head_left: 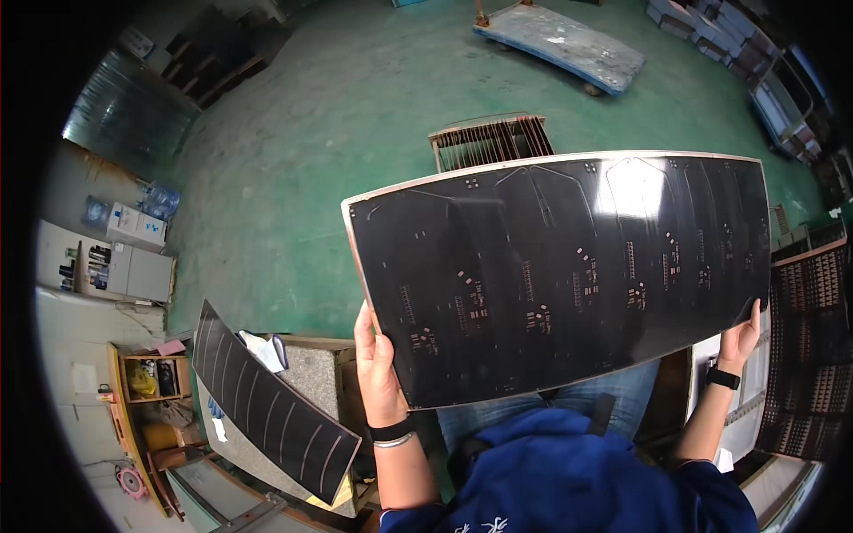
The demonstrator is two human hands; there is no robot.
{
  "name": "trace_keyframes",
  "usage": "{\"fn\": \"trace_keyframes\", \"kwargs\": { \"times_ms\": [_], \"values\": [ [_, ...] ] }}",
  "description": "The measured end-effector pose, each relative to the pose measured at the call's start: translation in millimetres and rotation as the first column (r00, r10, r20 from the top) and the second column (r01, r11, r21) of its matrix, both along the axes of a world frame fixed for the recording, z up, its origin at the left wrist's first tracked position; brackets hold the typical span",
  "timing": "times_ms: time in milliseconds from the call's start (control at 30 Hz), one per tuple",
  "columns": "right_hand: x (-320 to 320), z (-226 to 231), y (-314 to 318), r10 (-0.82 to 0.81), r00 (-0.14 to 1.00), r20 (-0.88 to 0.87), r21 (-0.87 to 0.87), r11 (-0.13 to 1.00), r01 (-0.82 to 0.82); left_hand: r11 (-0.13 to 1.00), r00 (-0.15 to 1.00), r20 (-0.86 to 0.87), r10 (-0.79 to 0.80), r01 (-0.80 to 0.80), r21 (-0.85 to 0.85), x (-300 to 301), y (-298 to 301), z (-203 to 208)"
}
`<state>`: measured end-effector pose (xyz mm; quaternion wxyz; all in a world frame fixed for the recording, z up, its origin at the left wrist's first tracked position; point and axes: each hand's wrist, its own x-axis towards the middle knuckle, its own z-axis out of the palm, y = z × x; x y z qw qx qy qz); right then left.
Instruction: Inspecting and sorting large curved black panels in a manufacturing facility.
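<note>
A large black printed circuit board panel (pixel 506 329) with pale edges and small copper-coloured pads is held up in front of me, slightly tilted. A bright reflection shines near its top. My left hand (pixel 380 377) grips its left edge low down, thumb on the face and fingers partly behind. At the lower right corner, my right hand (pixel 739 345) holds the panel, its fingers partly hidden. Beyond the panel's top edge stands a rack (pixel 490 144) with several thin boards upright in it; its lower part is hidden.
To my left, a black panel with pale stripes (pixel 275 409) lies on a grey-topped table (pixel 311 377), beside a white cloth (pixel 265 350). A patterned dark panel (pixel 807 346) leans at the right. Farther off are a flat trolley (pixel 560 49) and a water dispenser (pixel 138 225).
</note>
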<state>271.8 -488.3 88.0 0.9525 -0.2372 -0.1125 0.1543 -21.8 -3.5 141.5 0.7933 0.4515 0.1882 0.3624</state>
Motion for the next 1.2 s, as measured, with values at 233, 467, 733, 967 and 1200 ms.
{"fn": "trace_keyframes", "kwargs": {
  "times_ms": [233, 467, 733, 967, 1200],
  "values": [
    [-5.4, 10.0, 11.2, -0.001, 1.000, -0.026, 0.048, 0.999, 0.003, 0.999, 0.992, -0.128, -0.011, 0.016, 0.041, -10.2, 8.4, 2.3],
    [-11.6, 15.7, 20.8, -0.110, 0.993, -0.045, -0.034, 0.994, 0.108, 0.998, 0.988, -0.151, 0.035, -0.026, 0.065, -15.1, 14.9, -4.1],
    [-17.6, 15.7, 22.4, -0.049, 0.999, 0.015, -0.057, 0.997, 0.050, 0.987, 0.971, -0.202, 0.129, -0.108, 0.116, -19.4, 24.2, -13.4],
    [-28.2, 20.6, 30.5, -0.099, 0.993, -0.063, -0.136, 0.987, 0.089, 0.982, 0.958, -0.259, 0.124, -0.082, 0.168, -28.7, 33.7, -26.6],
    [-36.2, 26.9, 41.9, -0.090, 0.995, -0.047, -0.176, 0.981, 0.081, 0.975, 0.943, -0.289, 0.165, -0.113, 0.190, -33.8, 38.9, -35.8]
  ]
}}
